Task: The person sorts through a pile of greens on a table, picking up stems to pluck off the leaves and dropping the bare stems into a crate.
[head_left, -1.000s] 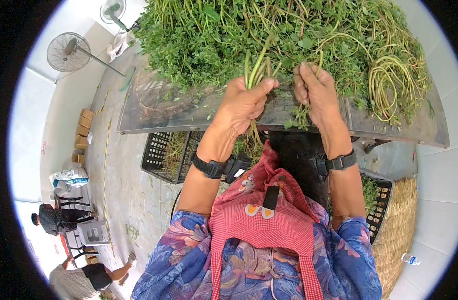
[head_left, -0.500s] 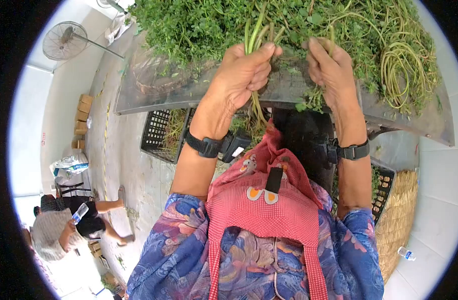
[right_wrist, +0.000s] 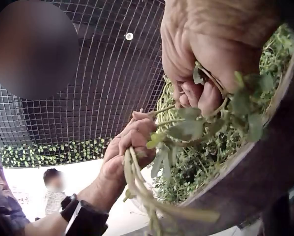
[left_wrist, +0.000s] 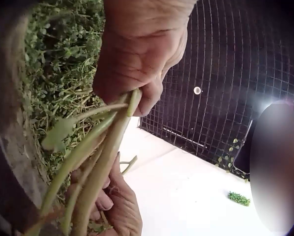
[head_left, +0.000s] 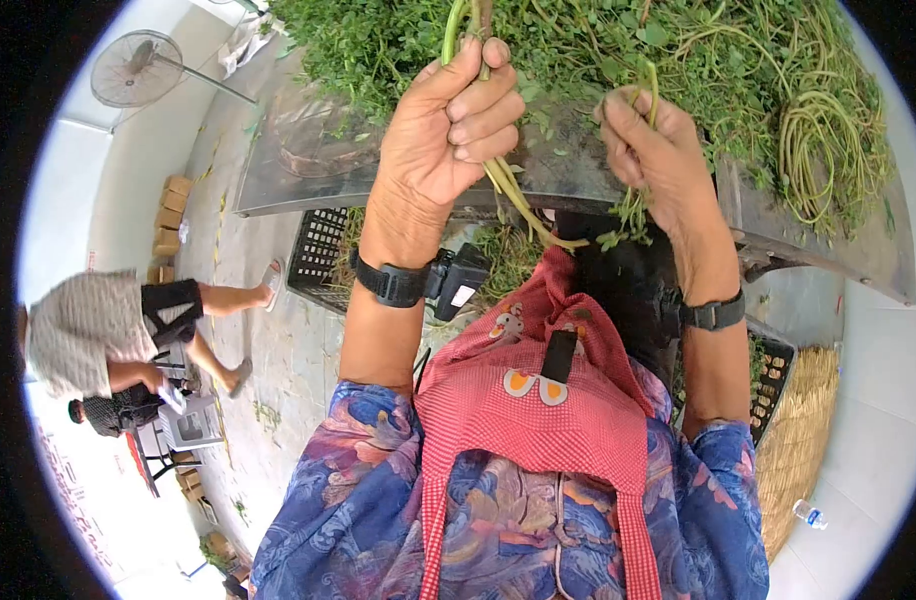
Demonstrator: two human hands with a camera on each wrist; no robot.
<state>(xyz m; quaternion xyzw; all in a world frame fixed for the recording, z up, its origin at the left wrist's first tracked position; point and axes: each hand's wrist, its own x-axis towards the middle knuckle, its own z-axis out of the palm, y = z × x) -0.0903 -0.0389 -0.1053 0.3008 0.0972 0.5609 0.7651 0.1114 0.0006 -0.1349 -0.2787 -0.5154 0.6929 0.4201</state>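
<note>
The left hand grips a small bundle of thick green stems, whose lower ends hang below the fist toward the apron. In the left wrist view the stems run down out of that fist. To its right, the right hand has its fingers curled round a thin stem, with leafy sprigs hanging under it. Leaves partly cover the right hand in the right wrist view. Beyond both hands a large pile of leafy greens covers the table.
Coiled stems lie at the pile's right. Black crates stand below the table, with a woven straw surface at the right. A fan stands at the left; a person is on the floor side, near cardboard boxes.
The left hand has moved up and left with its stems, farther from the right hand. The right hand keeps its hold. The person at the left has moved up in the head view.
</note>
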